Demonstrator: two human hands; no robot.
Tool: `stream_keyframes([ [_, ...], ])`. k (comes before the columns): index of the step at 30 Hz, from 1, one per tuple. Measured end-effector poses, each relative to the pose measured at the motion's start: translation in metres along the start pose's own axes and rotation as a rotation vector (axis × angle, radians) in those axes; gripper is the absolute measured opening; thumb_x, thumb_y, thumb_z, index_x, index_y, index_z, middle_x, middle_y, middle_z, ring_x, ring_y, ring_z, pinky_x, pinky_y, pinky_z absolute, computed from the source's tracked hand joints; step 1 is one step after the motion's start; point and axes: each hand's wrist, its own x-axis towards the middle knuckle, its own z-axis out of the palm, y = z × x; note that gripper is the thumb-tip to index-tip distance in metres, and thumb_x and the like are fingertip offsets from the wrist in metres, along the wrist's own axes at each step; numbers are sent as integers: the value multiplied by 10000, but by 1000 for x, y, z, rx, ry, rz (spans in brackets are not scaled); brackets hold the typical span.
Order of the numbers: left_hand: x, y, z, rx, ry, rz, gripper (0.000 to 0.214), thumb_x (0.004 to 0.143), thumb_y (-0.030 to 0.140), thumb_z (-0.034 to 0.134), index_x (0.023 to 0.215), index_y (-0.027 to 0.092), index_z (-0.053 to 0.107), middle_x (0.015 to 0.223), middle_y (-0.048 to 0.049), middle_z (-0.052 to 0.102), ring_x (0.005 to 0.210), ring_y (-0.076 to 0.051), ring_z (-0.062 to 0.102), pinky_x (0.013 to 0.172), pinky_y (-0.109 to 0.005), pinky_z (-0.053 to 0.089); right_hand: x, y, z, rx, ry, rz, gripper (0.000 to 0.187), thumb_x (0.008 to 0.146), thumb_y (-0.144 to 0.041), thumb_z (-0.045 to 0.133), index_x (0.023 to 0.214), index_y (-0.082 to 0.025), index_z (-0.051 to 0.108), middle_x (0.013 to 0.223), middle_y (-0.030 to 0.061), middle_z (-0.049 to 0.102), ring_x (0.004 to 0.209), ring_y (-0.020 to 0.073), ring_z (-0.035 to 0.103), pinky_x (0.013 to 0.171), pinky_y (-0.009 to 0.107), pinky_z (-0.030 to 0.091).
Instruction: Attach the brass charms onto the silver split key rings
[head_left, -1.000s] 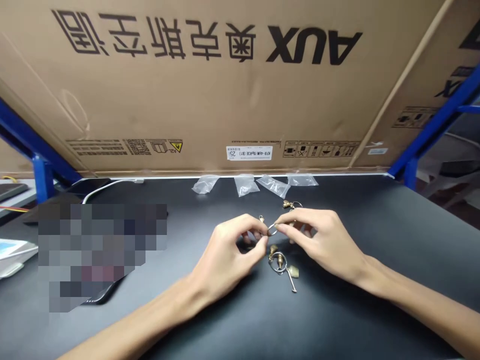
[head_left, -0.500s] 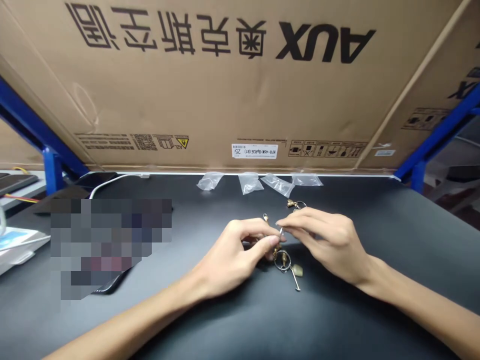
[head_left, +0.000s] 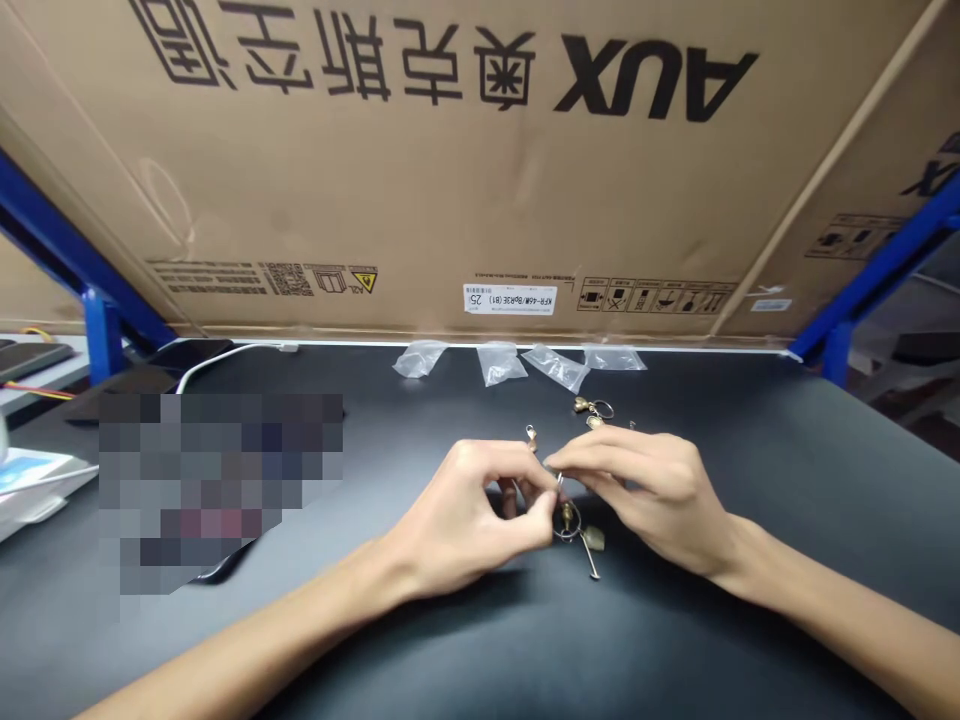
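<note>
We see a big brown cardboard box (head_left: 450,170) with large black letters on it, upside down, and a small white label (head_left: 509,299) near its bottom edge. Blue metal bars (head_left: 101,335) stand at each side of it. Four clear plastic bags (head_left: 495,364) lie in a row on the black table (head_left: 787,480), just by the box. A white cable (head_left: 225,362) runs along the table on the left, and a blurry patch (head_left: 217,490) hides a spot near it.
</note>
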Motion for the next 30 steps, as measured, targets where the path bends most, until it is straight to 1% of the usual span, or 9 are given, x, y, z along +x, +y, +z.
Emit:
stream_keyframes([
  [2, 1, -2, -2, 30, 67, 23, 116, 772, 107, 589, 726, 155, 685, 690, 6, 640, 608, -104, 524, 596, -227, 448, 0, -1, 1, -27, 0, 57, 200, 955, -166, 560, 1085, -211, 706, 987, 40, 759, 872, 164, 715, 796, 285, 579],
  [4, 4, -4, -7, 75, 185, 27, 104, 786, 133, 597, 719, 154, 674, 672, 15, 634, 612, -103, 527, 597, -223, 441, 1, -1, 2, -91, -30, 103, 271, 957, -223, 570, 1214, -216, 655, 1101, 63, 739, 990, 197, 689, 908, 358, 555],
  [7, 10, -10, -20, 159, 360, -2, 137, 842, 233, 600, 765, 156, 682, 693, 12, 658, 640, -113, 561, 606, -224, 445, 2, 0, 3, -177, -246, 50, 420, 972, -299, 537, 1377, -188, 537, 1316, 98, 640, 1246, 248, 555, 1067, 460, 454],
  [10, 14, -18, -30, 247, 383, -49, 209, 888, 307, 568, 859, 154, 707, 786, -11, 702, 706, -137, 606, 638, -235, 467, 2, 2, 5, -211, -439, -13, 483, 991, -334, 486, 1444, -170, 460, 1422, 108, 555, 1368, 273, 433, 1114, 503, 392],
  [13, 15, -27, -32, 363, 350, -72, 221, 902, 310, 548, 912, 166, 715, 860, -29, 695, 760, -154, 625, 665, -250, 489, 1, 3, 5, -194, -442, -23, 397, 1002, -284, 462, 1383, -196, 529, 1350, 92, 618, 1322, 249, 491, 1104, 486, 396],
  [16, 13, -33, -29, 485, 328, -75, 201, 889, 299, 554, 909, 183, 717, 1025, -61, 641, 720, -134, 618, 670, -270, 521, 2, 4, 6, -166, -334, 0, 294, 989, -253, 495, 1246, -204, 630, 1197, 77, 705, 1189, 222, 598, 1061, 447, 432],
  [19, 13, -34, -26, 462, 317, -34, 140, 861, 244, 559, 830, 165, 671, 1156, -79, 609, 667, -99, 618, 668, -266, 550, 3, 4, 8, -179, -258, 53, 237, 955, -291, 577, 1151, -199, 672, 1095, 69, 735, 1044, 216, 652, 993, 436, 462],
  [24, 14, -33, -22, 388, 312, 74, 71, 804, 121, 558, 764, 161, 601, 1004, -45, 699, 717, -111, 653, 677, -226, 551, 4, 0, 14, -173, -297, 85, 181, 931, -308, 614, 1062, -221, 704, 1010, 52, 737, 990, 217, 640, 929, 415, 459],
  [30, 15, -32, -19, 390, 307, 127, 89, 782, 108, 547, 744, 161, 608, 996, -53, 692, 746, -123, 653, 700, -239, 571, 3, -6, 14, -237, -357, 37, 156, 931, -181, 550, 953, -214, 701, 880, 41, 720, 885, 199, 635, 881, 390, 448],
])
